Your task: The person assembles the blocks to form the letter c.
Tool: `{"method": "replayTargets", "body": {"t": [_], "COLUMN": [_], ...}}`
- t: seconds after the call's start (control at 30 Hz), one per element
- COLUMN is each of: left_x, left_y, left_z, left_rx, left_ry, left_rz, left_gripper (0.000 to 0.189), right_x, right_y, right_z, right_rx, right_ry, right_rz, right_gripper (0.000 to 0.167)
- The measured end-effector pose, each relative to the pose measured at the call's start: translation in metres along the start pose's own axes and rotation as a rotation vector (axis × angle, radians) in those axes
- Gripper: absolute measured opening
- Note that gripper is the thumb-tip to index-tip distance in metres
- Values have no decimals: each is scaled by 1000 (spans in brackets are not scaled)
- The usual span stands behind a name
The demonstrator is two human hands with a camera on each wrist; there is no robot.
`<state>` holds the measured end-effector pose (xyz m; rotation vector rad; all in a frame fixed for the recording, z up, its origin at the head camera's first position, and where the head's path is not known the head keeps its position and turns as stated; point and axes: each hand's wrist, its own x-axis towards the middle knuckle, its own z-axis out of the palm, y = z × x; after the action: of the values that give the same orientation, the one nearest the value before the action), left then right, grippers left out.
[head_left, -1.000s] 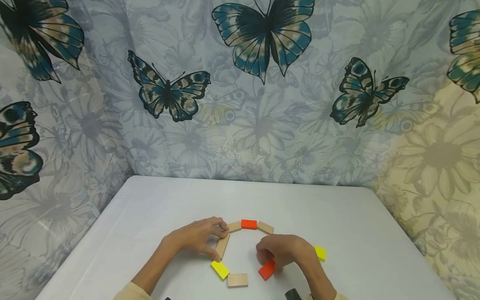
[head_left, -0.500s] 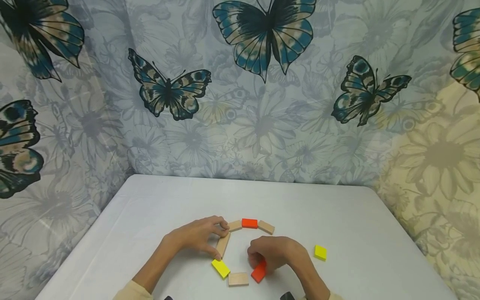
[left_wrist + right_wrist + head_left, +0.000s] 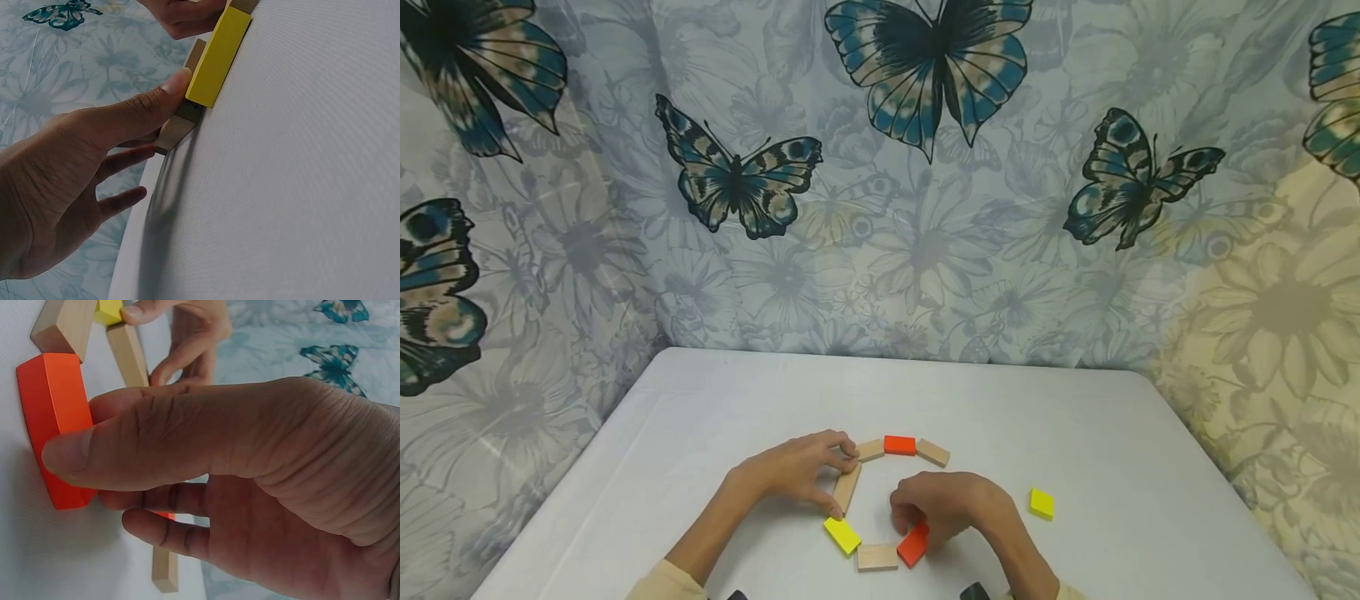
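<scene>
Flat blocks lie in an open ring on the white table. My right hand pinches a red block between thumb and fingers. That red block meets the end of a plain wooden block at the ring's near side. At the ring's left, my left hand holds another wooden block at its two ends. Its thumb lies where this block meets a yellow block. Beyond, a wooden block, a red block and a further wooden block form the far arc.
A loose yellow block lies to the right, outside the ring. The white table reaches back to a butterfly-printed cloth wall. Two dark objects poke in at the bottom edge of the head view.
My right hand has slid left with the red block, closing the gap to the near wooden block. The loose yellow block has come fully into sight. My left hand stays put.
</scene>
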<state>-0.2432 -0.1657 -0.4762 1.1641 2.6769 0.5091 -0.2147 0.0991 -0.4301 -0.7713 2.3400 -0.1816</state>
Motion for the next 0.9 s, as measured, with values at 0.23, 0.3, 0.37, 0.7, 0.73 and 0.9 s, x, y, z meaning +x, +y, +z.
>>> {"method": "replayTargets", "body": {"t": [0.23,0.3,0.37,0.7,0.73,0.9], "left_x": [1,1,1,1,1,1], "left_y": [1,1,1,-1,-1,0], "left_z": [-1,-1,0,1,1,1], "left_rx": [4,4,4,5,5,9], "left_ry": [-7,-6,-6,-8,-9,-11], "left_rz": [-15,-12,-9,-6,-6,-8], "left_gripper": [71,71,71,71,71,70], "right_x": [-1,0,0,1,1,-1], "right_y": [0,0,0,1,1,1], "right_z": [-1,-1,-1,0,0,-1], "right_rx": [12,11,9,16,15,23], "right_ry": [-10,-13,-14,-16,-14,2], "right_rz": [18,15,14,17,15,11], "right_gripper": [34,34,34,34,35,37]}}
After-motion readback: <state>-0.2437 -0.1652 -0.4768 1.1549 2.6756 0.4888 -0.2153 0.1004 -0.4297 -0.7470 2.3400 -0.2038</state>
